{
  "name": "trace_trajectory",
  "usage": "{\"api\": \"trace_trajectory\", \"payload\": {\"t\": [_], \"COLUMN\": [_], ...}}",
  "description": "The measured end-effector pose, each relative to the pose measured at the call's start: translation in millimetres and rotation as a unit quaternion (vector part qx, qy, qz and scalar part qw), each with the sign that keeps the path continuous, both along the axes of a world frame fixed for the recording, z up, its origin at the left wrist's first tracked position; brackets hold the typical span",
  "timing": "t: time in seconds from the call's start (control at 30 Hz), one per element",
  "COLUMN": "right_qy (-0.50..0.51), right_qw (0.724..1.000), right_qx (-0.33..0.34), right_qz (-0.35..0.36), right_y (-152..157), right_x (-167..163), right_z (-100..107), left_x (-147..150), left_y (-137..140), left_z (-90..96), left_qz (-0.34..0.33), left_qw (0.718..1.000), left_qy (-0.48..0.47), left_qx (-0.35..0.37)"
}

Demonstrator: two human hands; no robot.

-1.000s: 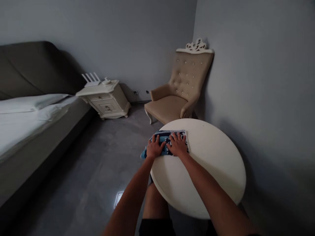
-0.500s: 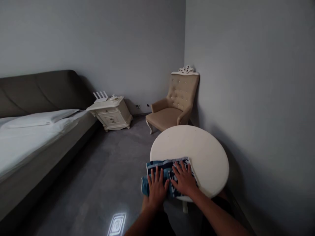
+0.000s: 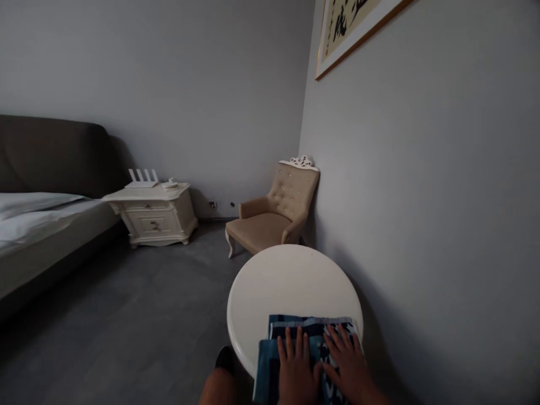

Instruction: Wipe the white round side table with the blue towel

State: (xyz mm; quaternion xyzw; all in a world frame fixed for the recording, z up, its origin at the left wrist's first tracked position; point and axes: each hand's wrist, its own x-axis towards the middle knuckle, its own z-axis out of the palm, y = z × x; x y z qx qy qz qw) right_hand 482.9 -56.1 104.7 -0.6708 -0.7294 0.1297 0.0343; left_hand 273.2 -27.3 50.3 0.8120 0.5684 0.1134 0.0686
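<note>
A folded towel [image 3: 264, 360] in blue, navy and white lies on the near part of a round white table [image 3: 291, 281]. My left hand [image 3: 297, 368] rests flat on the towel's middle, fingers spread. To its right, my right hand [image 3: 346, 360] also presses flat on the patterned part of the cloth with its fingers apart. The thumbs nearly meet between them. The towel's near edge runs out of the bottom of the view.
Behind the table stands a tan tufted armchair [image 3: 264, 228]. A white nightstand [image 3: 156, 219] with a router [image 3: 142, 181] is beside the bed [image 3: 63, 230] at left. A grey wall rises close on the right, with a framed calligraphy picture [image 3: 363, 28]. A knee [image 3: 218, 388] shows below.
The view has tilted up and turned, bringing the framed picture in. Hands and towel now sit lower in view and further right on the table. Both hands still lie flat on the towel.
</note>
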Motion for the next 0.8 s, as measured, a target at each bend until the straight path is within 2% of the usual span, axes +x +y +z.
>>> {"api": "trace_trajectory", "payload": {"t": [0.13,0.27,0.4,0.57,0.67,0.8], "right_qy": [-0.03,-0.055,-0.06,-0.049,-0.027,0.04], "right_qw": [0.998,0.992,0.99,0.995,0.998,0.999], "right_qx": [-0.01,-0.001,0.022,0.004,-0.005,0.017], "right_qz": [-0.058,-0.114,-0.128,-0.091,-0.064,-0.016], "right_y": [1.1,4.5,3.4,7.2,19.1,39.9], "right_x": [27.2,19.8,-23.7,-87.9,-123.2,-166.6], "right_z": [-4.2,-13.0,-12.6,6.3,14.4,16.7], "left_x": [35.4,33.4,-7.2,-71.1,-107.3,-157.6], "left_y": [9.9,19.6,24.9,26.4,30.2,43.9], "left_z": [22.2,34.7,39.9,39.9,35.4,22.5], "left_qz": [-0.037,-0.062,-0.068,-0.038,-0.007,0.033], "left_qw": [0.999,0.997,0.997,0.999,1.0,0.998], "left_qy": [-0.021,-0.028,-0.027,-0.004,0.006,0.033], "left_qx": [-0.025,-0.041,-0.036,0.008,0.028,0.039]}}
